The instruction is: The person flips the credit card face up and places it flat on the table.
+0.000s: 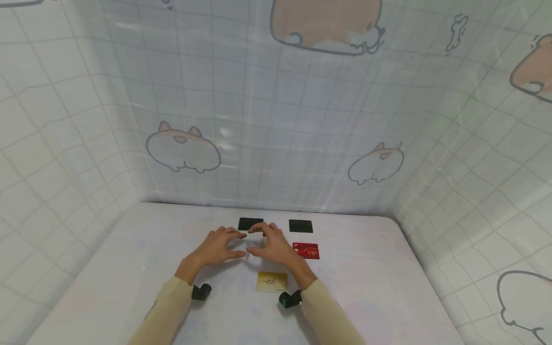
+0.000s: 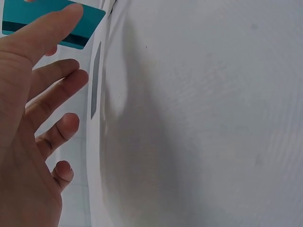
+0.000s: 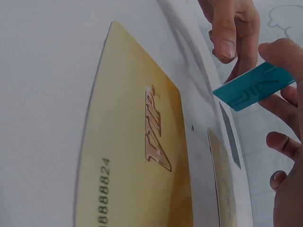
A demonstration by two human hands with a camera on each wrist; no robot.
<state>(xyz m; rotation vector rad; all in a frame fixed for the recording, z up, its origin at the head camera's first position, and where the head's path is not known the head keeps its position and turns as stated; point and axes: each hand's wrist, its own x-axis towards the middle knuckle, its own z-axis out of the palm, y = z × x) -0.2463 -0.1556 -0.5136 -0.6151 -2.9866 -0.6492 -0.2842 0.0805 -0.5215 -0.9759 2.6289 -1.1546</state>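
My right hand [image 1: 276, 247] pinches a teal card [image 3: 255, 87] between thumb and fingers, held up off the table. Dark "VIP" lettering shows on the face seen in the right wrist view. A black stripe crosses its other face in the left wrist view, where the left thumb overlaps the card [image 2: 92, 23]. From the head it appears as a thin pale edge. My left hand [image 1: 217, 247] is just left of it, fingers and thumb spread apart and holding nothing. Below the hands lies a gold card [image 1: 271, 281] with "VIP" print [image 3: 154, 127].
Two black cards [image 1: 250, 224] [image 1: 300, 226] lie toward the table's back edge. A red VIP card [image 1: 306, 251] is right of my right hand. Another gold card [image 3: 222, 184] is partly hidden under that hand. Grid-patterned curtains [image 1: 267, 143] enclose the white table [image 1: 366, 287].
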